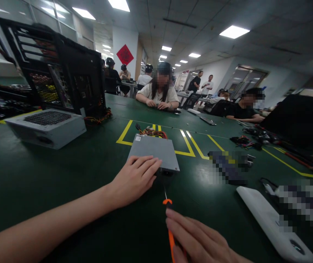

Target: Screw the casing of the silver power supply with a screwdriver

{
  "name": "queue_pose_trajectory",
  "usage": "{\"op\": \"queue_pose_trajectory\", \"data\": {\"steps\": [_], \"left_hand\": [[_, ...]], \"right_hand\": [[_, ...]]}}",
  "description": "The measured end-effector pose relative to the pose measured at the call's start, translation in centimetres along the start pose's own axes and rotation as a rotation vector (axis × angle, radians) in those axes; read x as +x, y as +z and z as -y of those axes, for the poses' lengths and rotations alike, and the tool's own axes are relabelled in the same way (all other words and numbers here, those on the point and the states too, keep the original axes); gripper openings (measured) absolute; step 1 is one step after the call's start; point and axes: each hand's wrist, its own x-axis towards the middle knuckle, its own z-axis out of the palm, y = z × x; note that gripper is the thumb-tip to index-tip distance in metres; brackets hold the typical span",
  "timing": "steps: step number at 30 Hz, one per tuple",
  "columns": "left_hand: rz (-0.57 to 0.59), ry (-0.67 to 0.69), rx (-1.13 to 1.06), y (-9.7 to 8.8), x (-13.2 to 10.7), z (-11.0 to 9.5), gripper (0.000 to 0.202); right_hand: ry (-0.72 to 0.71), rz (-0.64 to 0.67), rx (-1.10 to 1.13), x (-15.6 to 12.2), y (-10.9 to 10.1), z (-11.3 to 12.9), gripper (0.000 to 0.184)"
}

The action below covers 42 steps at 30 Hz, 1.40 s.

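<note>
A grey metal power supply unit (156, 148) lies flat on the green table in front of me, its bundle of coloured cables (153, 132) at the far side. My left hand (134, 177) grips its near left edge, fingers over the top and thumb down by the near face. A power socket (167, 172) shows on that near face. My right hand (197, 233) is closed around a screwdriver (170, 237) with an orange and black handle. The thin shaft points up toward the near face; whether the tip touches it, I cannot tell.
At left stand a second power supply (47, 128) and an open black computer case (63, 69). A long white device (274, 223) lies at right, with loose cables (246, 140) beyond. Yellow tape (190, 146) marks the table. A person (159, 87) sits opposite.
</note>
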Motion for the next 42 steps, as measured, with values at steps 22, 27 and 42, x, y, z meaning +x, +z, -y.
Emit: {"op": "queue_pose_trajectory", "data": {"steps": [22, 27, 42], "left_hand": [[-0.085, -0.237, -0.024, 0.0, -1.1, -3.8, 0.034], [-0.11, -0.247, -0.046, 0.1, -1.2, -3.8, 0.032], [-0.173, -0.262, -0.036, 0.9, -0.9, -4.0, 0.03]], "right_hand": [[0.375, 0.07, -0.582, 0.5, 0.5, 8.9, 0.025], [0.555, 0.003, -0.579, 0.3, 0.8, 8.7, 0.019], [0.821, -0.083, -0.276, 0.1, 1.1, 9.4, 0.022]]}}
